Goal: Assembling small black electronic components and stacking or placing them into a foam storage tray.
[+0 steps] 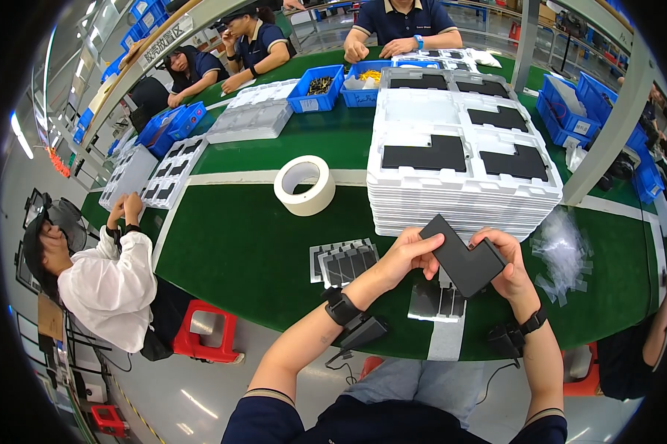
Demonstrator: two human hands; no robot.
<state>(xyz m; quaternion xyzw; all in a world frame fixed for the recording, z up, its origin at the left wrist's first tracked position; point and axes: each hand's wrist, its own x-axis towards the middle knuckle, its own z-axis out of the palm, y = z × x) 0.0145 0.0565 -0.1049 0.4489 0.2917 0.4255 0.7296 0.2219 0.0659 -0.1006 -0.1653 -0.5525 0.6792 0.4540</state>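
Between my two hands is a black L-shaped flat piece [463, 259], tilted above the near edge of the green table. My left hand [411, 251] grips its upper left end, thumb on top. My right hand [507, 265] holds the right end, fingers near the notch. Beneath it, partly covered, lie clear-and-black film sheets [431, 302]. More such sheets [344, 263] lie left of my left hand. Just beyond my hands rises a tall stack of white plastic trays [459, 196], its top tray holding several black L-shaped pieces [424, 153].
A roll of wide white tape [305, 186] stands left of the stack. Clear plastic strips [561, 251] are heaped at right. Blue bins [316, 89] with small parts sit farther back. A metal frame post [607, 111] rises at right. Several people work around the table [237, 244].
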